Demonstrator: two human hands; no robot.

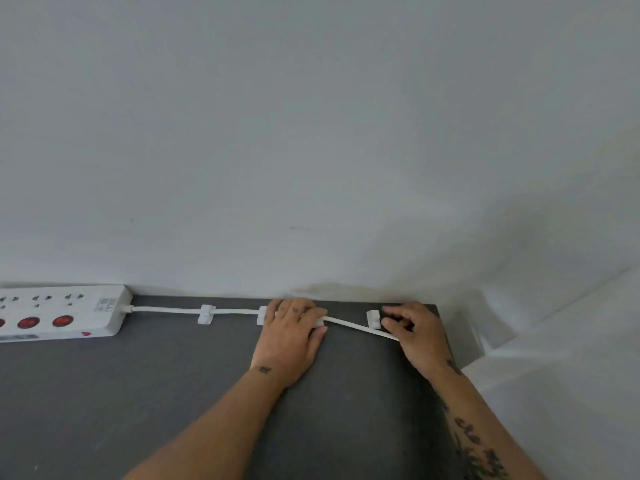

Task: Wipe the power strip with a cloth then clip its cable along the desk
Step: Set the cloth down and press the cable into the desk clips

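Background: a plain pale wall (311,133) meeting the back edge of a dark grey surface (138,393). Item one, and my landmark for everything below: a white power strip (59,315), lying flat against the wall at the far left of the surface. It is partly cut off by the frame edge, with round red switches (62,321) along its near side and sockets behind them. Item two: a white cable (166,310), leaving the right end of the power strip and running along the wall line away from it. Item three: white clips on the surface, counted outward from the power strip. I see the first clip (205,314) with the cable seated through it. The second clip (262,315) comes next, also on the cable, at the edge of the left hand. A further white piece shows under that hand's fingertips; I cannot tell whether it is a clip. The last clip (374,319) is farthest from the power strip, and the cable slants past its near side rather than through it. Item four: left hand (292,332), palm down, fingers laid fairly straight across the cable, pressing it to the surface. Item five: right hand (414,332), beyond the last clip from the power strip, fingers curled and gripping the cable, fingertips just beside that clip.
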